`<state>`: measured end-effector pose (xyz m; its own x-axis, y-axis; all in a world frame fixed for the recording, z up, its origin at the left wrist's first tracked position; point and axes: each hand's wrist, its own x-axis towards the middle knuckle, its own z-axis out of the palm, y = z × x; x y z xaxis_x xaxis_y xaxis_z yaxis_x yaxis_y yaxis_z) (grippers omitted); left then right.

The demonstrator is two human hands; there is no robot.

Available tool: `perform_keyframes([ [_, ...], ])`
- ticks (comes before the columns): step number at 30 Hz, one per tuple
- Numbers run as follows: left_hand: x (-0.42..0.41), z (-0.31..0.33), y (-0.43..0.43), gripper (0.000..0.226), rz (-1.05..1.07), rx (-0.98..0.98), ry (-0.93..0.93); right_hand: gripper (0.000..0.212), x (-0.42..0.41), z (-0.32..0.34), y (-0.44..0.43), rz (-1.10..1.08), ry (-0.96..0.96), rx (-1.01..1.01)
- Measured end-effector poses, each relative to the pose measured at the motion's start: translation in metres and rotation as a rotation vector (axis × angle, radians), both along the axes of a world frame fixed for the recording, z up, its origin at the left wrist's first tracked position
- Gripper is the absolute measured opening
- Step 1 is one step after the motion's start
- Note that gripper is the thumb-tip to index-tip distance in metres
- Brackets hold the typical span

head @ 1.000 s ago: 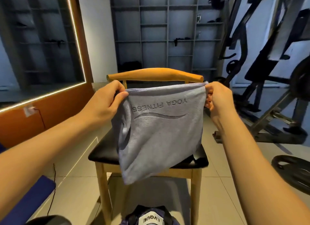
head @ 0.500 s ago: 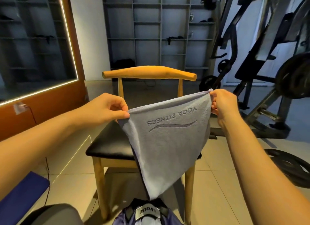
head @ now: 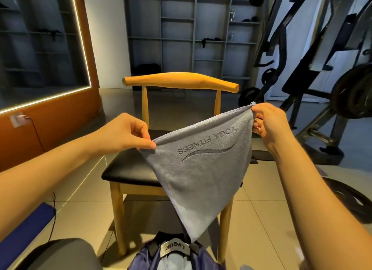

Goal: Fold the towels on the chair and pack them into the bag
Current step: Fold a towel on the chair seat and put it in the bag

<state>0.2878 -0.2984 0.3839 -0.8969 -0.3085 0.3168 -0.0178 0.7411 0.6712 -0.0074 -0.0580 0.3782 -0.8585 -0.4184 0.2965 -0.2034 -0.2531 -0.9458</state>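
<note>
A grey folded towel [head: 203, 175] with "YOGA FITNESS" stitched on it hangs in the air in front of the wooden chair [head: 181, 82]. My left hand [head: 126, 132] pinches its left top corner, and my right hand [head: 269, 122] pinches its right top corner, held higher. The towel tapers to a point just above the dark blue bag [head: 173, 255] on the floor at the bottom edge. The bag's mouth shows a label strap. The chair's black seat [head: 128, 167] has no towel on the part I can see.
Gym machines and weight plates [head: 354, 92] stand to the right, one plate lying on the floor [head: 350, 199]. A blue mat [head: 24, 229] and a dark knee [head: 60, 255] are at lower left. Grey shelves line the back wall; an orange wall with a mirror is on the left.
Both hands have lowered the towel toward me, the left hand lower than the right. Its hanging tip now reaches down to the bag, which shows more in the frame.
</note>
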Motion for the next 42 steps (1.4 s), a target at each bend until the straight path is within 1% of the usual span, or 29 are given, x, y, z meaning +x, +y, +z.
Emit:
perform_keyframes([
  [4,0.001,-0.002,-0.006,0.069,-0.003,0.042,0.0,0.01,-0.004,-0.006,-0.003,-0.024,-0.004,0.02],
  [5,0.001,-0.002,-0.008,0.07,0.004,0.045,0.006,0.01,-0.006,-0.007,-0.003,-0.021,0.007,0.031],
  [8,0.001,-0.002,-0.013,0.064,0.047,0.041,0.011,0.016,-0.011,-0.012,-0.004,0.044,0.0,0.007],
  [11,0.002,0.0,-0.017,0.068,0.071,0.045,0.005,0.021,-0.016,-0.016,-0.004,0.113,-0.054,-0.011],
  [12,0.002,0.001,-0.017,0.064,0.083,0.05,-0.007,0.021,-0.016,-0.016,-0.004,0.126,-0.057,0.001],
  [14,0.0,0.002,-0.024,0.041,0.101,0.049,-0.079,0.02,-0.014,-0.015,-0.005,0.119,-0.034,0.048],
  [16,-0.005,0.002,-0.034,0.022,0.138,0.004,-0.166,0.018,-0.011,-0.013,-0.01,0.073,-0.003,0.112],
  [18,-0.014,0.007,-0.047,0.017,0.193,-0.024,-0.201,0.017,-0.008,-0.008,-0.018,0.038,-0.006,0.145],
  [20,-0.027,0.016,-0.063,0.02,0.294,-0.001,-0.145,0.016,-0.012,0.004,-0.031,0.047,-0.056,0.145],
  [24,-0.062,0.044,-0.092,0.022,0.484,0.134,0.066,0.015,-0.024,0.04,-0.073,0.091,-0.249,0.12],
  [25,-0.07,0.053,-0.098,0.021,0.521,0.152,0.132,0.016,-0.03,0.051,-0.085,0.078,-0.268,0.11],
  [27,-0.083,0.074,-0.104,0.02,0.531,0.198,0.281,0.021,-0.037,0.075,-0.104,0.056,-0.235,0.066],
  [29,-0.089,0.097,-0.105,0.016,0.494,0.217,0.405,0.023,-0.042,0.097,-0.116,0.038,-0.192,0.004],
  [31,-0.087,0.113,-0.103,0.011,0.459,0.183,0.482,0.017,-0.038,0.112,-0.116,0.031,-0.146,-0.046],
  [33,-0.08,0.116,-0.102,0.01,0.437,0.136,0.539,0.009,-0.031,0.114,-0.107,0.039,-0.101,-0.092],
  [35,-0.066,0.1,-0.101,0.008,0.415,0.069,0.565,0.008,-0.027,0.098,-0.097,0.024,-0.118,-0.096],
  [37,-0.05,0.064,-0.101,0.006,0.385,-0.036,0.505,0.008,-0.026,0.064,-0.09,0.01,-0.188,0.01],
  [39,-0.037,0.008,-0.101,0.003,0.353,-0.116,0.355,0.009,-0.027,0.014,-0.086,0.007,-0.289,0.21],
  [40,-0.03,-0.023,-0.099,0.007,0.35,-0.142,0.267,0.011,-0.024,-0.015,-0.081,0.014,-0.332,0.304],
  [41,-0.024,-0.054,-0.098,0.014,0.346,-0.183,0.184,0.013,-0.02,-0.044,-0.073,0.013,-0.323,0.402],
  [42,-0.019,-0.083,-0.095,0.021,0.329,-0.241,0.097,0.012,-0.014,-0.073,-0.063,0.028,-0.267,0.497],
])
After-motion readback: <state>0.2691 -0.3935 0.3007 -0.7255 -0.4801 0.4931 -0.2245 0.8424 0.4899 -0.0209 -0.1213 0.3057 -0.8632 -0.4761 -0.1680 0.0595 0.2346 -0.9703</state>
